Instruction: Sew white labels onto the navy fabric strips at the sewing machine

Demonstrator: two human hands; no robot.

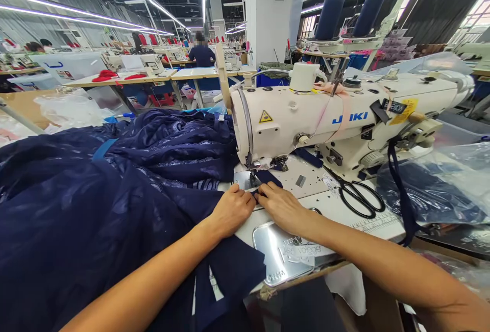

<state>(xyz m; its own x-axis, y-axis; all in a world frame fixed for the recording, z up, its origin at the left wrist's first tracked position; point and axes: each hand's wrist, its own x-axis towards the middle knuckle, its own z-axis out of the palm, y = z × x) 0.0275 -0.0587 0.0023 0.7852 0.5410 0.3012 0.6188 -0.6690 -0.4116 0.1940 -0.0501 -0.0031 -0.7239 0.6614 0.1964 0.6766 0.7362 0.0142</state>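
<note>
A white sewing machine [283,120] stands across the table, its presser foot [252,178] low over the metal plate. Just in front of the foot, my left hand [234,209] has its fingers closed on navy fabric. Close beside it, the fingertips of my right hand [281,207] pinch the edge of the same cloth, thumbs nearly touching. A narrow navy piece [270,178] shows behind the right fingers by the foot. The large navy garment [126,209] spreads over the left side and hangs off the front edge. My fingers hide the exact edge they hold.
Black scissors [362,198] lie right of the machine bed. Plastic-bagged navy fabric [432,189] sits farther right, near a hanging navy strip [400,194]. Two navy thread cones [329,15] stand above the machine. A person [201,54] sits at a distant table.
</note>
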